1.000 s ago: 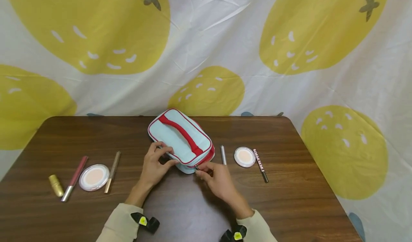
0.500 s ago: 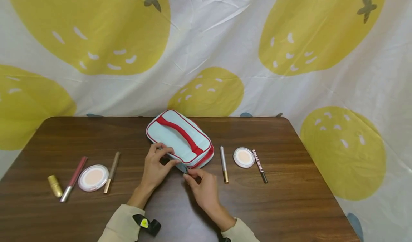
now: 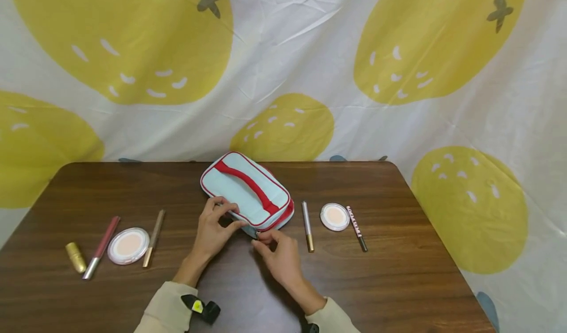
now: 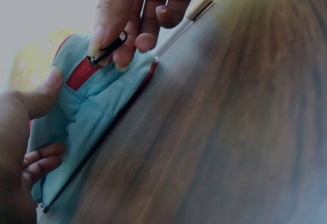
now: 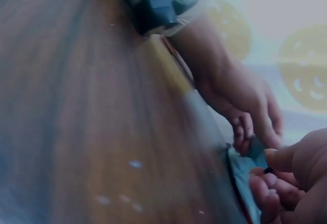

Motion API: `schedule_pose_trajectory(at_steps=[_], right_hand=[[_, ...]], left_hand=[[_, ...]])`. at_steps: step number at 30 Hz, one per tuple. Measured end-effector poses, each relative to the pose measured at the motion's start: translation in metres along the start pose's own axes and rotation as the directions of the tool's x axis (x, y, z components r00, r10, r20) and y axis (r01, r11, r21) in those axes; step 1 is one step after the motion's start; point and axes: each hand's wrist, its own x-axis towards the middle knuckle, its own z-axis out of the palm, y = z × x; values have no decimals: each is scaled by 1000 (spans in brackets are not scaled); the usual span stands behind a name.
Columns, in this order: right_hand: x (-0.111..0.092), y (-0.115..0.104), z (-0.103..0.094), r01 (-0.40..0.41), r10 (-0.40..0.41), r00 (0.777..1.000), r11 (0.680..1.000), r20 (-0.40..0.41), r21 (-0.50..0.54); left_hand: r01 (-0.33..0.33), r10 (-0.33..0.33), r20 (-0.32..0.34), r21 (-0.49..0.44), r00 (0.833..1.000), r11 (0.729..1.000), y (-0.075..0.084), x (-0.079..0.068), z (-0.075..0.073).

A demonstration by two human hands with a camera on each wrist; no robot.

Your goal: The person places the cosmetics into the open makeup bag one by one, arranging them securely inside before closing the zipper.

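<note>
A pale blue cosmetic bag [image 3: 236, 193] with red piping and a red carry handle [image 3: 248, 180] lies on the table, angled toward the right. My left hand [image 3: 214, 232] grips its near side, thumb on the upper edge and fingers lower down, as the left wrist view shows. At the bag's near right corner my right hand [image 3: 281, 257] pinches a dark zipper pull [image 4: 113, 47] between thumb and fingers. A short stretch of red zip [image 4: 82, 74] shows beside the pull. In the right wrist view the fingers hide most of the pull.
On the left lie a gold tube [image 3: 76, 257], a pink tube with silver cap [image 3: 102, 247], a round compact [image 3: 128, 245] and a brownish-gold tube [image 3: 154, 238]. On the right are a silver-and-gold tube [image 3: 307, 227], another compact [image 3: 335, 217] and a patterned pencil [image 3: 356, 228].
My right hand has drawn the zipper pull leftward round the bag's near corner, uncovering the silver-and-gold tube. The left hand keeps its grip. Little differs over the last half second.
</note>
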Motion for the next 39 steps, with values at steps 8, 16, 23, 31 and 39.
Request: schedule_pose_trajectory(at_steps=[8, 16, 23, 31, 39], right_hand=[[9, 3, -16, -9, 10, 1000, 998, 17, -67], [20, 6, -35, -78, 82, 989, 996, -121, 35], [27, 14, -43, -81, 87, 983, 996, -159, 43], [26, 14, -41, -45, 48, 997, 998, -68, 46], [25, 10, -41, -135, 134, 991, 985, 16, 110]], left_hand=[[-27, 28, 26, -43, 999, 999, -2, 2, -7], [-44, 55, 132, -87, 990, 995, -7, 8, -29], [60, -44, 291, -46, 956, 997, -6, 11, -48], [132, -186, 179, 277, 966, 952, 32, 20, -42], [186, -252, 141, 366, 957, 912, 66, 15, -7]])
